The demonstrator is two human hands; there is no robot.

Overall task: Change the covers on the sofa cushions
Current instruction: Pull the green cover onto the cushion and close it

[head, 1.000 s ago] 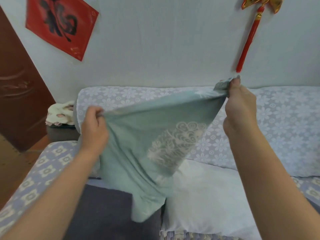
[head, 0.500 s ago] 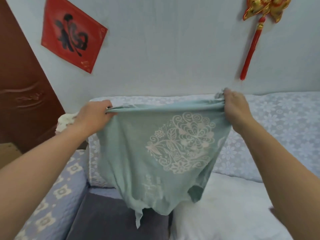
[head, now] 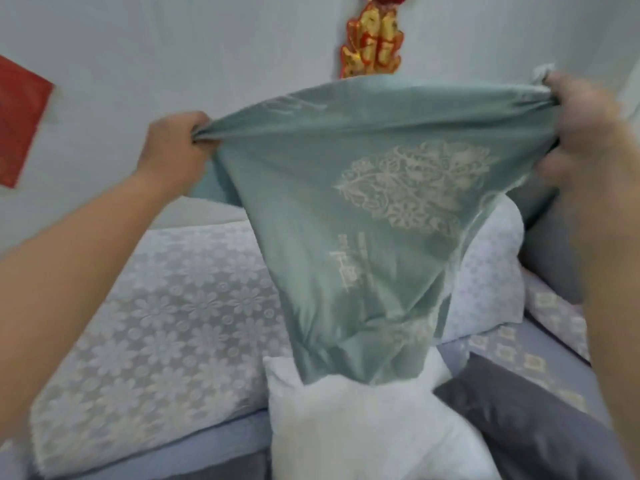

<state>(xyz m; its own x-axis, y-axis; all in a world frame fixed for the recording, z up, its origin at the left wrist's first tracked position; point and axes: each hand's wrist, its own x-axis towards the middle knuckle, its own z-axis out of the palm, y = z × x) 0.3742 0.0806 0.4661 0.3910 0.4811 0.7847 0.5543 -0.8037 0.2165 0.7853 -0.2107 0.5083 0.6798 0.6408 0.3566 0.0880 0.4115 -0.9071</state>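
Observation:
A pale green cushion cover [head: 311, 209] with a white floral print hangs stretched in the air between my hands. My left hand [head: 173, 147] grips its upper left corner in a fist. My right hand [head: 588, 133], blurred, grips the upper right corner. The cover's lower end droops onto a bare white cushion insert [head: 363, 431] lying on the sofa below. Behind it lean back cushions in lilac flower-pattern covers [head: 156, 323].
A grey cloth [head: 519, 424] lies on the sofa seat at the right. A lilac patterned sofa throw [head: 519, 355] covers the seat. The pale wall behind carries a gold and red ornament [head: 372, 46] and a red paper [head: 20, 123].
My view has swung to the right and the frame is now blurred. Both hands lifted the cover higher and spread it wider; its lower end now rests on the white insert.

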